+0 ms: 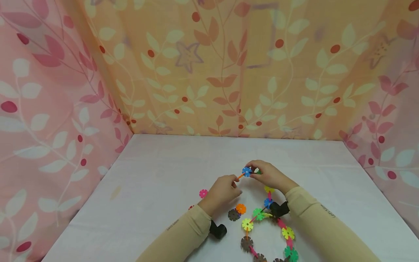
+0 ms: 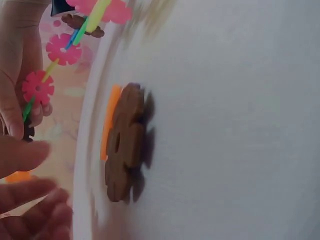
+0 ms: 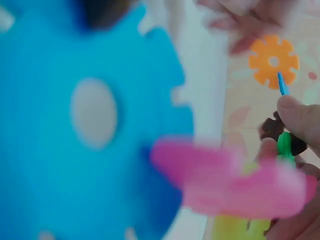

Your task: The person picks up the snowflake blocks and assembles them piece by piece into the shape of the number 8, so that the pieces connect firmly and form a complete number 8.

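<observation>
My left hand (image 1: 222, 193) pinches an orange notched plastic disc (image 3: 274, 61) by its edge. A blue disc (image 1: 247, 171) is slotted into that orange disc. With thumb and fingers my right hand (image 1: 270, 176) grips a brown disc (image 3: 272, 127), joined to the blue one. A green disc (image 3: 284, 145) is fixed beside the brown disc. From the right hand a chain of linked discs, with a yellow disc (image 1: 269, 189) and another blue disc (image 1: 268, 202), runs down to a ring of linked discs (image 1: 247, 225) on the table. The right forearm hides part of the chain.
Loose brown (image 1: 234, 214) and orange (image 1: 241, 208) discs lie on the white table (image 1: 163, 171), between the left forearm and the ring. A pink disc (image 1: 203, 193) lies left of the left hand. Black wrist mounts (image 1: 218, 230) hang under both sleeves. Patterned curtains (image 1: 196, 72) enclose the table.
</observation>
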Motion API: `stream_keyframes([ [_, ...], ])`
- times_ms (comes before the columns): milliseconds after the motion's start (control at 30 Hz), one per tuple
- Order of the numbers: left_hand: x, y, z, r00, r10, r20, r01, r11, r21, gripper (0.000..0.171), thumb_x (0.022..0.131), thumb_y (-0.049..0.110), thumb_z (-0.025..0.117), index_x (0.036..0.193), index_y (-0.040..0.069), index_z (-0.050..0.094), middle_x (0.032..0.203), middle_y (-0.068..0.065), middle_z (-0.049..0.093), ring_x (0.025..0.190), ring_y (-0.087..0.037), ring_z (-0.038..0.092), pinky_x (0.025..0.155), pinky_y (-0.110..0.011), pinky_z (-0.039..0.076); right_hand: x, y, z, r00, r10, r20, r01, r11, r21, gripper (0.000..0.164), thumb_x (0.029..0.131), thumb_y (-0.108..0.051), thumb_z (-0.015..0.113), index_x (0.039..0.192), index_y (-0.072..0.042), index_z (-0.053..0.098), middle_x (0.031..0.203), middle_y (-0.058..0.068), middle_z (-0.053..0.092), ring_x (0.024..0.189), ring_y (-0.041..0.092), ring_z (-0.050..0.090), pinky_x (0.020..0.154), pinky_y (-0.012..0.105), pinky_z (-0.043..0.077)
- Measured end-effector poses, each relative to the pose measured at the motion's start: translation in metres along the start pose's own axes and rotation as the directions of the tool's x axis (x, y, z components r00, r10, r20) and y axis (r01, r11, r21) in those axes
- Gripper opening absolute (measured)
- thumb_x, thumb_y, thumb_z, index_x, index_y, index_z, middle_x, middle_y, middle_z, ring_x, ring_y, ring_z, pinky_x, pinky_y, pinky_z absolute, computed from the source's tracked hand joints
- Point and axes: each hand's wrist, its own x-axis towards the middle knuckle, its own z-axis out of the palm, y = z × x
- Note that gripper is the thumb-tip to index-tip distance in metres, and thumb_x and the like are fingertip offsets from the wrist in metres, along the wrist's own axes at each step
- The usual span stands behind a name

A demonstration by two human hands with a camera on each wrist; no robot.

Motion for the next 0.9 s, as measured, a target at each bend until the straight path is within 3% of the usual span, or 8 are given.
stream_keyframes([
  [100,-0.004,0.002,0.003,0.992,-0.030,0.119,0.019,0.996,0.091,0.030,0.076,0.031,0.074,0.098,0.013,0.063,0.074,0.006,0.052,0.068,-0.010,0.048,0.060,-0.021,0.043,0.000,0.004,-0.003,1.000,0.028,-0.014,-0.028,1.000,-0.002,0.025,0.086,-0.011,0.063,0.110,-0.013,0.056,0.092,0.003,0.058,0.079,0.019,0.051,0.067,0.030,0.046],
  [233,-0.008,0.003,0.008,0.976,0.019,0.215,-0.066,0.974,0.215,0.029,0.070,0.036,0.077,0.090,0.020,0.064,0.077,0.007,0.049,0.071,-0.008,0.046,0.060,-0.020,0.041,-0.001,0.009,-0.005,0.998,0.066,-0.017,-0.066,0.998,0.014,0.029,0.087,-0.010,0.061,0.115,-0.011,0.053,0.095,0.009,0.058,0.068,0.017,0.053,0.060,0.028,0.046],
  [400,-0.013,0.009,0.007,0.956,0.076,0.284,-0.167,0.935,0.314,0.022,0.068,0.030,0.079,0.077,0.023,0.060,0.076,0.006,0.046,0.071,-0.010,0.043,0.055,-0.021,0.038,-0.003,0.012,-0.009,0.993,0.119,0.006,-0.119,0.993,0.014,0.040,0.090,-0.011,0.057,0.129,-0.012,0.049,0.106,0.015,0.055,0.066,0.019,0.056,0.058,0.026,0.048],
  [500,-0.015,0.011,0.006,0.955,0.071,0.289,-0.162,0.939,0.304,0.020,0.071,0.025,0.077,0.071,0.020,0.057,0.069,0.006,0.048,0.066,-0.010,0.044,0.052,-0.021,0.037,-0.004,0.014,-0.012,0.991,0.134,0.004,-0.134,0.991,-0.020,0.038,0.090,-0.011,0.057,0.127,-0.011,0.050,0.107,0.015,0.056,0.068,0.020,0.055,0.061,0.028,0.048],
  [600,-0.013,0.009,0.006,0.967,0.051,0.249,-0.110,0.967,0.230,0.021,0.074,0.021,0.075,0.068,0.019,0.055,0.064,0.006,0.050,0.060,-0.009,0.046,0.050,-0.021,0.038,-0.005,0.014,-0.015,0.991,0.133,-0.015,-0.134,0.989,-0.055,0.036,0.088,-0.012,0.059,0.123,-0.010,0.052,0.103,0.012,0.059,0.075,0.020,0.055,0.069,0.035,0.048],
  [733,-0.005,0.004,0.006,0.984,-0.005,0.179,0.008,1.000,-0.019,0.015,0.081,0.019,0.069,0.071,0.019,0.057,0.065,0.006,0.054,0.058,-0.010,0.049,0.051,-0.022,0.041,-0.007,0.014,-0.019,0.994,0.107,-0.014,-0.108,0.992,-0.064,0.035,0.087,-0.008,0.060,0.120,-0.012,0.052,0.105,0.012,0.059,0.088,0.024,0.056,0.079,0.043,0.047],
  [800,0.001,0.003,0.005,0.987,-0.042,0.155,0.071,0.979,-0.189,0.012,0.084,0.018,0.066,0.074,0.018,0.060,0.066,0.004,0.058,0.059,-0.011,0.054,0.053,-0.023,0.046,-0.008,0.013,-0.020,0.996,0.092,0.003,-0.092,0.994,-0.054,0.037,0.086,-0.004,0.060,0.121,-0.013,0.053,0.109,0.012,0.057,0.087,0.024,0.054,0.078,0.041,0.048],
  [900,0.012,0.003,0.003,0.987,-0.110,0.120,0.151,0.892,-0.427,0.006,0.085,0.014,0.065,0.081,0.012,0.061,0.067,0.001,0.062,0.062,-0.018,0.062,0.058,-0.026,0.051,-0.009,0.011,-0.020,0.998,0.061,0.016,-0.060,0.997,-0.054,0.039,0.085,0.000,0.057,0.121,-0.016,0.056,0.110,0.009,0.055,0.086,0.021,0.050,0.075,0.036,0.047],
])
